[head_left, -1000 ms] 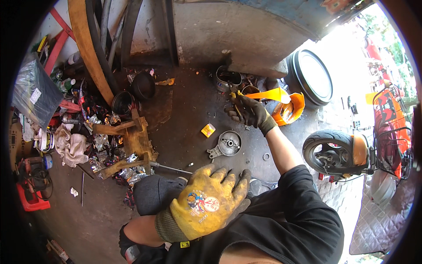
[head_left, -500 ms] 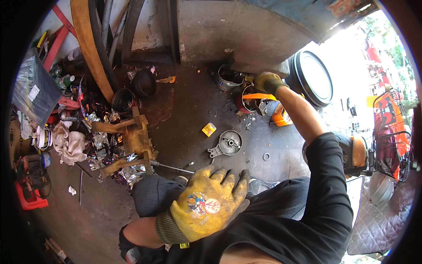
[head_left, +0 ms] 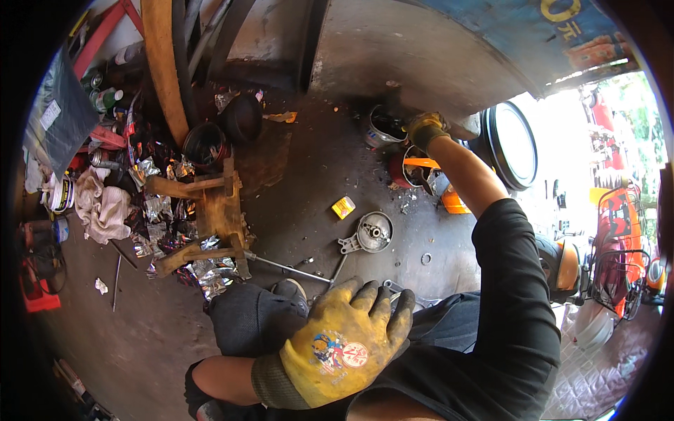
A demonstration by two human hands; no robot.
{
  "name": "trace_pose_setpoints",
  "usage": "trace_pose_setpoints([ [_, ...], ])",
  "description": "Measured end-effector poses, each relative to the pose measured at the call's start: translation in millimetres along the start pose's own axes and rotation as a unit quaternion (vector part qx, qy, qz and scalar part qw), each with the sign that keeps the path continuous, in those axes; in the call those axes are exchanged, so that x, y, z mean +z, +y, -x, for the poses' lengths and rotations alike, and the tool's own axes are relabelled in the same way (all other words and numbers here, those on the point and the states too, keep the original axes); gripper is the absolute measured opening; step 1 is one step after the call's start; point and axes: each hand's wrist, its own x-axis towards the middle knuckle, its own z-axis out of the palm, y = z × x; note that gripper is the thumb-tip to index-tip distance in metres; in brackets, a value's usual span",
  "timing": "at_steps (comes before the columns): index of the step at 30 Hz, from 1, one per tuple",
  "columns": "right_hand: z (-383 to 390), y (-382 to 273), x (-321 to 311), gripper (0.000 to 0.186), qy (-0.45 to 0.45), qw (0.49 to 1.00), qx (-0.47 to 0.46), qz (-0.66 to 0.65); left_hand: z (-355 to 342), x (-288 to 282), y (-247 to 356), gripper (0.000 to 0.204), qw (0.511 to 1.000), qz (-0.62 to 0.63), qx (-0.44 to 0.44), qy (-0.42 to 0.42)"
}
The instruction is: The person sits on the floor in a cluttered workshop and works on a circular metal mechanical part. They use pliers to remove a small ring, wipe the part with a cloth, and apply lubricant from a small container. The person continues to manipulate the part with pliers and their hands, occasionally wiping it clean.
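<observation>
The grimy-gloved left hand (head_left: 345,338) is being held splayed, the right hand (head_left: 425,131), grip unclear, beside a far round metal can (head_left: 380,138).

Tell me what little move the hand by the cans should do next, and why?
I'd say the right hand should probably lift gently upward before moving sideways. It's close to the silver can, and an orange piece sticks across the red can just nearer the person, so a sideways sweep might bump something. I can't see its fingertips.
</observation>
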Motion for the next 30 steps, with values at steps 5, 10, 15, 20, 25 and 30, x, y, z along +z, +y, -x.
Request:
trace_pose_setpoints([
  [5,-10.7,-13.4,-0.7,0.071,0.014,0.995,-0.017,0.097,3.1,4.9,-2.6,0.049,1.0,-0.001,-0.002,0.018],
  [10,-13.5,-13.0,10.6,0.066,0.014,0.998,-0.007,0.065,4.9,5.3,-4.0,0.049,1.0,0.009,-0.008,0.013],
  [15,-12.6,-11.2,20.3,0.061,0.058,0.992,-0.021,0.109,5.3,5.3,-3.7,0.049,1.0,0.006,-0.001,0.013],
  [20,-12.5,-7.8,19.7,0.063,0.046,0.996,-0.027,0.075,4.9,5.4,-2.9,0.049,1.0,0.005,-0.001,0.014],
  [25,-16.3,-10.0,13.8,0.045,0.019,0.993,-0.057,0.098,4.5,4.1,-4.2,0.05,1.0,0.001,0.009,0.001],
  [30,-20.8,-11.8,14.1,0.065,0.009,0.991,-0.027,0.131,3.9,3.0,-2.7,0.051,1.0,0.01,0.002,0.012],
])
